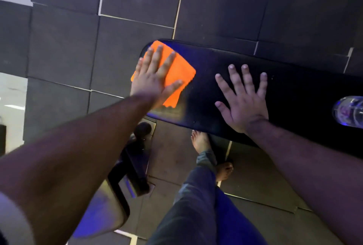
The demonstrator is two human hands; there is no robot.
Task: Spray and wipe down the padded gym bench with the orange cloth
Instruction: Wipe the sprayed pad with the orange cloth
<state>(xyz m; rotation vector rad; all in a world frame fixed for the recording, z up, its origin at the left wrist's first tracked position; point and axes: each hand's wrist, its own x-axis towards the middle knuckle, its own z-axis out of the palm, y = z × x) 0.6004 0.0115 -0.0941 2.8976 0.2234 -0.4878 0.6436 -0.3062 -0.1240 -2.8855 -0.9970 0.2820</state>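
Orange cloth (176, 72) flat under left hand (155, 79), bench (206, 95) end, apparently pressed.

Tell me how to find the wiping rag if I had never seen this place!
Look for the long black padded gym bench stretching across the dark tiled floor. At its rounded end, the left hand presses flat on a square orange cloth. It is the only bright orange thing there; the right hand beside it rests bare on the pad.
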